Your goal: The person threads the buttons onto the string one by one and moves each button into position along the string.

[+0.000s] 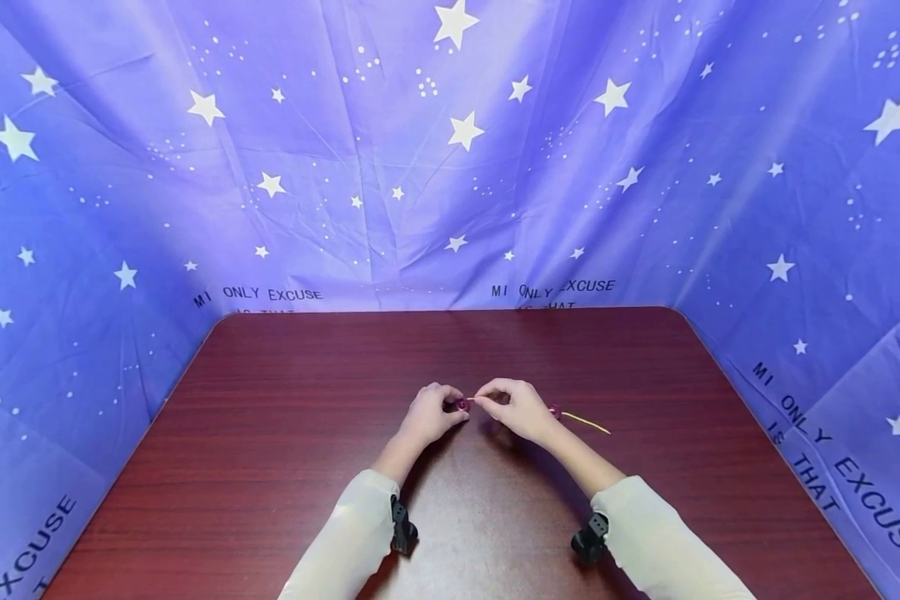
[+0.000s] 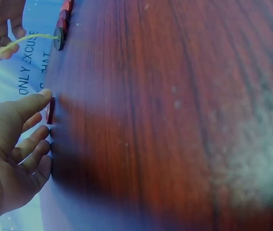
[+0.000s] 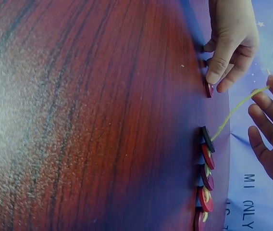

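Note:
Between thumb and fingers my left hand (image 1: 430,414) pinches a dark red button (image 1: 462,405), a thin disc seen edge-on as a button (image 2: 51,110) in the left wrist view. Facing it, my right hand (image 1: 521,410) pinches the end of a yellow string (image 3: 237,107) at its fingertips. That string runs down to a black button (image 3: 207,139), first in a row of threaded buttons on the table. Behind it stand a red button (image 3: 207,156) and several more in red and maroon. Most of the row is hidden by my right hand in the head view.
A loose tail of yellow string (image 1: 587,423) lies right of a maroon button (image 1: 555,411), beyond the right wrist. The dark red wooden table (image 1: 307,483) is enclosed by a blue-purple starred curtain (image 1: 390,225). Black wrist cameras sit at both cuffs.

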A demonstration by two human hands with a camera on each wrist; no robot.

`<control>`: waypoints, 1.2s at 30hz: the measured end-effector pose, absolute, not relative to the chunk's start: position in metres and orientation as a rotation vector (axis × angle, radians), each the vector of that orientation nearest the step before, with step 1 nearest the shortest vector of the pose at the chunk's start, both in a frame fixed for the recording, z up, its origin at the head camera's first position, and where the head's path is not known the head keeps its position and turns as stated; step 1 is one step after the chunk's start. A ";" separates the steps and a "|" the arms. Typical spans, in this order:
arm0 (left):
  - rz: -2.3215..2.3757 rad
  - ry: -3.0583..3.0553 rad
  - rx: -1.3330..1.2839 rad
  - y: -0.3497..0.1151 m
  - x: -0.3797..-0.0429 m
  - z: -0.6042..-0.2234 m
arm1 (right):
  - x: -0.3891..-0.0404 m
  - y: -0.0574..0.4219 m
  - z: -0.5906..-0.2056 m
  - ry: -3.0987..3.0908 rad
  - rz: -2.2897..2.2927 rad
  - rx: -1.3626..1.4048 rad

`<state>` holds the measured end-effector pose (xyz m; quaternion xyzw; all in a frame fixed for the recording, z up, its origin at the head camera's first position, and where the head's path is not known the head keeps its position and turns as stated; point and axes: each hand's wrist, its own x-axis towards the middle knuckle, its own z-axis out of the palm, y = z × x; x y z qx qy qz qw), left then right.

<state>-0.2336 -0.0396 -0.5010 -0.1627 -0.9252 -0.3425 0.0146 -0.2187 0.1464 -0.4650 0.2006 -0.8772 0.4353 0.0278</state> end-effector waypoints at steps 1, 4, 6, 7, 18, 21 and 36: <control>-1.057 -2.880 -0.506 -0.039 -0.234 -0.501 | -0.219 0.146 -0.465 -2.706 1.348 0.619; -1.024 -2.895 -0.498 -0.038 -0.235 -0.502 | -0.219 0.146 -0.464 -2.703 1.362 0.616; -1.019 -2.910 -0.487 -0.037 -0.236 -0.502 | -0.219 0.146 -0.464 -2.699 1.370 0.614; -1.019 -2.913 -0.483 -0.037 -0.236 -0.502 | -0.219 0.146 -0.464 -2.699 1.370 0.612; -0.995 -2.943 -0.426 -0.035 -0.237 -0.503 | -0.219 0.147 -0.464 -2.692 1.393 0.614; -0.991 -2.947 -0.419 -0.035 -0.237 -0.503 | -0.219 0.147 -0.464 -2.689 1.408 0.611; -0.943 -2.908 -0.493 -0.038 -0.236 -0.502 | -0.217 0.148 -0.464 -2.711 1.452 0.588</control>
